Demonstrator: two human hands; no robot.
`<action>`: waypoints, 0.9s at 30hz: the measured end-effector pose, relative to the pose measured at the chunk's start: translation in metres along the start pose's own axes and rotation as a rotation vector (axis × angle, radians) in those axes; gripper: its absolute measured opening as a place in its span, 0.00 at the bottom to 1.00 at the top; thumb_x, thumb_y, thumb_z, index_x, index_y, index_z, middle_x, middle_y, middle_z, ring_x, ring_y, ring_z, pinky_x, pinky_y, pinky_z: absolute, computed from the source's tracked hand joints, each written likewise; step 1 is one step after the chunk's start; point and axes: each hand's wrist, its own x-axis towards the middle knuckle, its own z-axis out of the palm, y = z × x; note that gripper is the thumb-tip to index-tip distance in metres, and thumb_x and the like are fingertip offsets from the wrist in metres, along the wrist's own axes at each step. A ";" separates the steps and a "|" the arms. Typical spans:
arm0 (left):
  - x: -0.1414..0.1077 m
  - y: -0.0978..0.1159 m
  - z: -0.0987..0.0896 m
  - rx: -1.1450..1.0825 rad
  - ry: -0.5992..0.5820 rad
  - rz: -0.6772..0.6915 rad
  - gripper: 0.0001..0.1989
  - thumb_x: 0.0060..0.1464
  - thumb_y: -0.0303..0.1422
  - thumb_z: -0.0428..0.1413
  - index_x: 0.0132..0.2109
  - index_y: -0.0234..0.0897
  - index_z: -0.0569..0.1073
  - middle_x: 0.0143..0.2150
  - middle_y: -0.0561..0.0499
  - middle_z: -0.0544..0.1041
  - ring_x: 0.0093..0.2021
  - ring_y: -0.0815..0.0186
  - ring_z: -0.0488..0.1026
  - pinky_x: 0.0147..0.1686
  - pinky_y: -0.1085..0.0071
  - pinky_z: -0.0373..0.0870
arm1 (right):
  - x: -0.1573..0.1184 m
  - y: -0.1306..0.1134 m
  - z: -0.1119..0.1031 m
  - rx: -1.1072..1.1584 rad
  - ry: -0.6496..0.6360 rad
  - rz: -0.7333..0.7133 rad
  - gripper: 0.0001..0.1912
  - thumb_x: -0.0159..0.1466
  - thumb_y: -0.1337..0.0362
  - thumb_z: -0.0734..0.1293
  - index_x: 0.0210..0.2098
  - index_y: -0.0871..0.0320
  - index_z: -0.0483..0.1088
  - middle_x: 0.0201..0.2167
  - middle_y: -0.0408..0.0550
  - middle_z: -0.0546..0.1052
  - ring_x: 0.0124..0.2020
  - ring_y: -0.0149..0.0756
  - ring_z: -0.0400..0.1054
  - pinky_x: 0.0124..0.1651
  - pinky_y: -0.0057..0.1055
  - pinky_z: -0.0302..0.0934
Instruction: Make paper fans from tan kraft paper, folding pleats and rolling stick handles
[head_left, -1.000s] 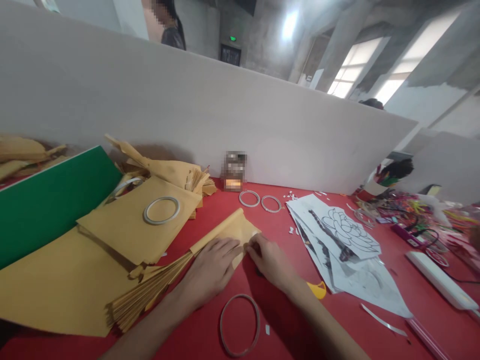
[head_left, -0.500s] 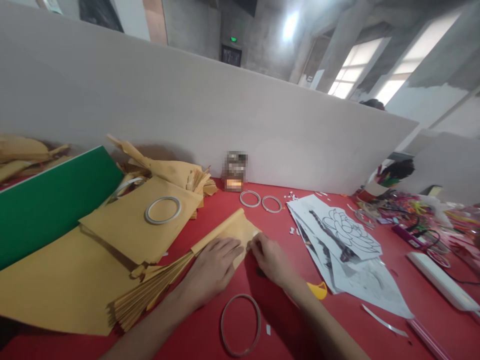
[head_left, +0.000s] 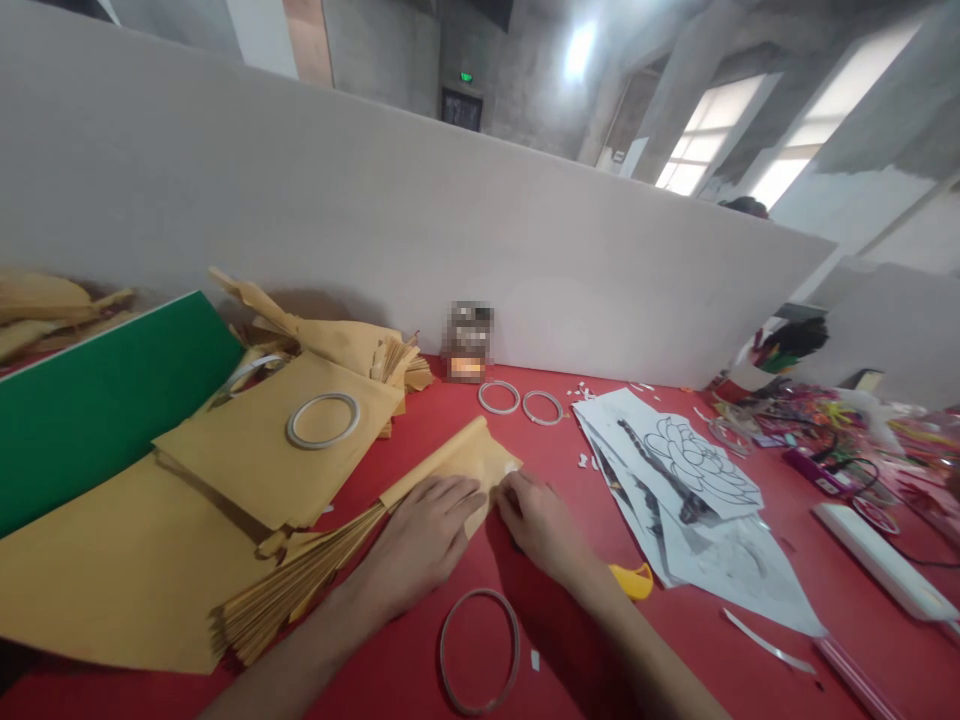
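A sheet of brown kraft paper (head_left: pixel 491 455) lies in front of me, its far left side rolled over, with a pleated paper bundle (head_left: pixel 300 590) running from its lower left end. My left hand (head_left: pixel 431 525) rests flat on the sheet, fingers stretched out and pressing it down. At the sheet's right edge my right hand (head_left: pixel 536 510) is closed, its thumb and fingertips pinching the paper; a small pale shiny spot shows just above them. Nearest to me lies a large thin ring (head_left: pixel 445 655), apart from both hands.
On the left are kraft sheets (head_left: pixel 225 470) with a tape-like ring (head_left: pixel 291 428) and a green board (head_left: pixel 112 410). A white partition (head_left: pixel 562 270) stands behind. Drawings (head_left: pixel 701 465), a yellow tool (head_left: pixel 632 581) and a white power strip (head_left: pixel 885 560) lie to the right.
My right hand has shifted very slightly at the paper's edge, its fingers curling in a little more. My left hand and the paper stay almost in place.
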 end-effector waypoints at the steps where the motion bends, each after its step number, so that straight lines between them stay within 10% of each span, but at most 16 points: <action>1: 0.000 0.000 0.000 0.003 -0.001 -0.002 0.25 0.64 0.22 0.49 0.65 0.40 0.73 0.66 0.48 0.77 0.66 0.56 0.71 0.69 0.54 0.62 | 0.000 0.000 0.000 -0.006 -0.002 0.003 0.10 0.77 0.66 0.61 0.38 0.55 0.69 0.41 0.49 0.80 0.41 0.40 0.74 0.42 0.32 0.55; 19: 0.002 0.002 0.000 0.047 -0.024 0.011 0.25 0.65 0.22 0.49 0.65 0.44 0.73 0.65 0.48 0.76 0.65 0.55 0.70 0.68 0.55 0.62 | 0.000 0.014 0.011 0.232 0.091 -0.018 0.09 0.73 0.66 0.60 0.35 0.54 0.66 0.34 0.48 0.77 0.33 0.37 0.70 0.37 0.30 0.58; 27: 0.000 0.002 0.001 0.074 -0.024 0.036 0.28 0.65 0.21 0.49 0.68 0.46 0.71 0.67 0.50 0.76 0.66 0.56 0.69 0.69 0.54 0.61 | -0.006 0.073 -0.039 0.105 0.389 0.190 0.10 0.72 0.61 0.60 0.36 0.54 0.69 0.34 0.50 0.79 0.30 0.39 0.69 0.35 0.33 0.57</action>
